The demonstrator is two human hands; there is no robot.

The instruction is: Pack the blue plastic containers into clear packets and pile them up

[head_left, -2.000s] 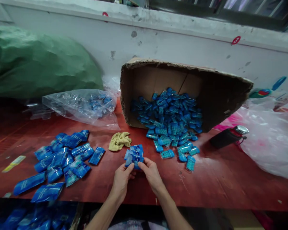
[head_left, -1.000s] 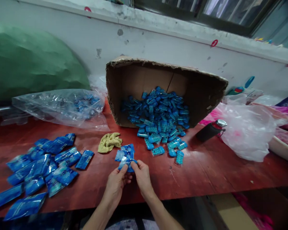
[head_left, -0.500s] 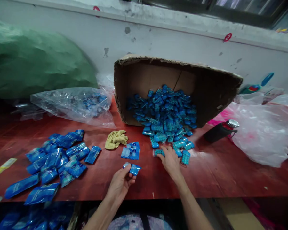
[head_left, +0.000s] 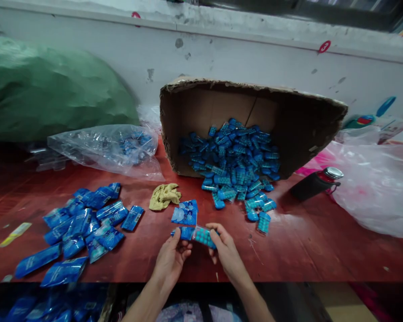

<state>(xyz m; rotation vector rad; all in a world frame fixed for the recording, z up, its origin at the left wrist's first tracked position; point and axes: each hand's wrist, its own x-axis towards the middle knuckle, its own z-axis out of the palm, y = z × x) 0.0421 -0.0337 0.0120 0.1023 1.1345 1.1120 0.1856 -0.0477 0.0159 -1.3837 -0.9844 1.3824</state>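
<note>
Between thumb and fingers, my left hand (head_left: pixel 170 256) pinches a small blue printed packet (head_left: pixel 186 233). My right hand (head_left: pixel 225 248) grips the end of a clear plastic bottle with a blue cap, full of turquoise balls (head_left: pixel 204 237). The bottle's other end meets the packet's right edge; whether it goes inside I cannot tell. Just behind the hands lie flat blue packets (head_left: pixel 185 213) on the red table (head_left: pixel 141 264). A heap of the same small bottles (head_left: pixel 235 156) spills out of a cardboard box (head_left: pixel 201 103) lying on its side.
Filled blue packets (head_left: pixel 80 223) are piled at the left, near a yellow strip (head_left: pixel 15 235). A yellow cloth (head_left: pixel 164 197) lies behind the hands. A clear bag (head_left: pixel 104 147), green sack (head_left: pixel 53 89), black flask (head_left: pixel 310 184) and white plastic bags (head_left: pixel 372 188) stand around the box.
My right hand has picked up a bottle from in front of the heap and brought it left to the packet in my left hand. The left hand has barely moved.
</note>
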